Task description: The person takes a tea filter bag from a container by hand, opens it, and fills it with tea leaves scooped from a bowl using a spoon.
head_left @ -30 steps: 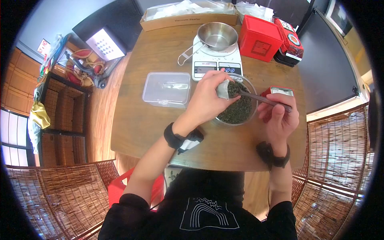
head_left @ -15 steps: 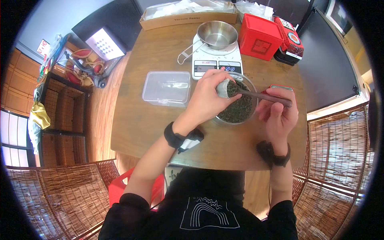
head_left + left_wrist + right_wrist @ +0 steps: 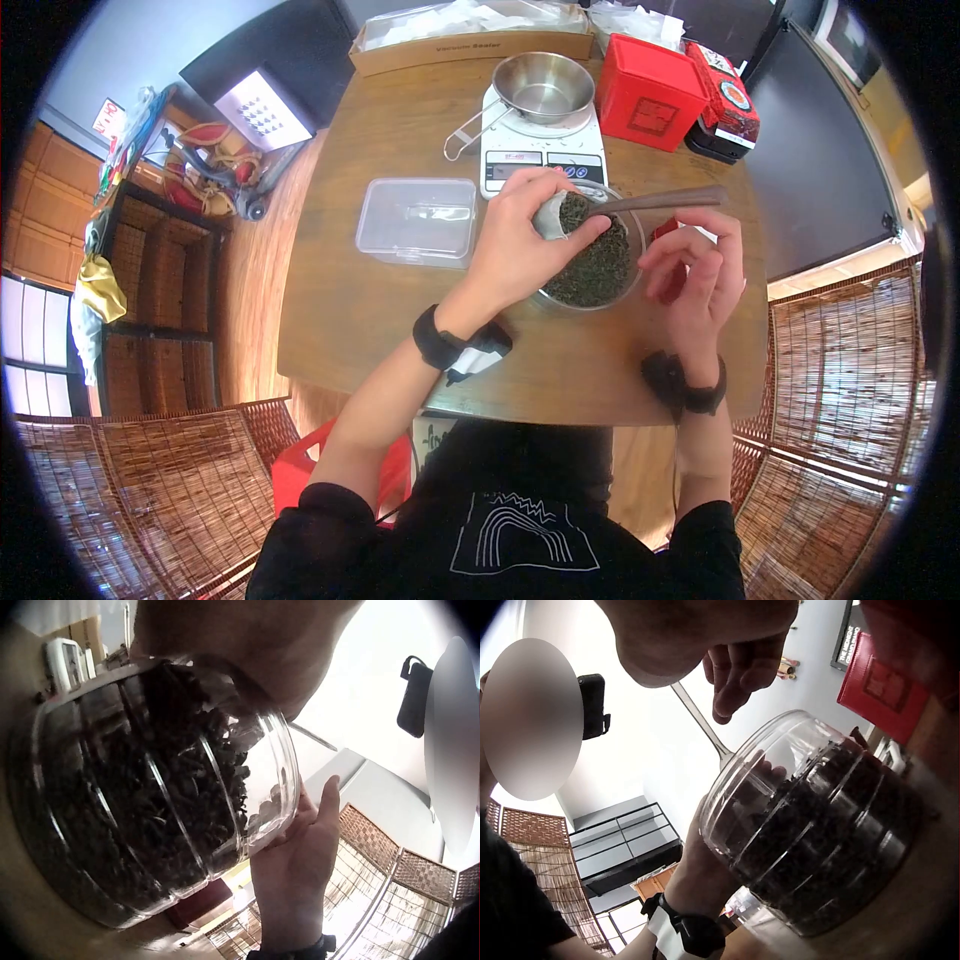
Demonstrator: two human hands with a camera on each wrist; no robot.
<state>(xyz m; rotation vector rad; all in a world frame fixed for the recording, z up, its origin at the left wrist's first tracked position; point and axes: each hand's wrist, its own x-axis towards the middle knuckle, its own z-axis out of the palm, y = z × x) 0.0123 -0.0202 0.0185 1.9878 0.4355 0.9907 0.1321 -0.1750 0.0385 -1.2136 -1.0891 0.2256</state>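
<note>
— Well, what reads clearly?
— "Vacuum Sealer" on the cardboard box [image 3: 470, 48]. The left hand [image 3: 520, 250] pinches a tea bag [image 3: 552, 215] over the glass bowl [image 3: 600, 270] (mid-table); the right hand [image 3: 695, 270], fingers loosely curled, holds the spoon [image 3: 655, 200].

Left hand [image 3: 515, 245] reaches over the near-left rim of the glass bowl [image 3: 630, 285], fingers curled round a small white sachet [image 3: 549, 214] held above it. Right hand [image 3: 695, 275] hovers at the bowl's right side, fingertips pinching a spoon handle [image 3: 665, 200]. Both forearms extend forward; each wrist wears a dark band.
</note>
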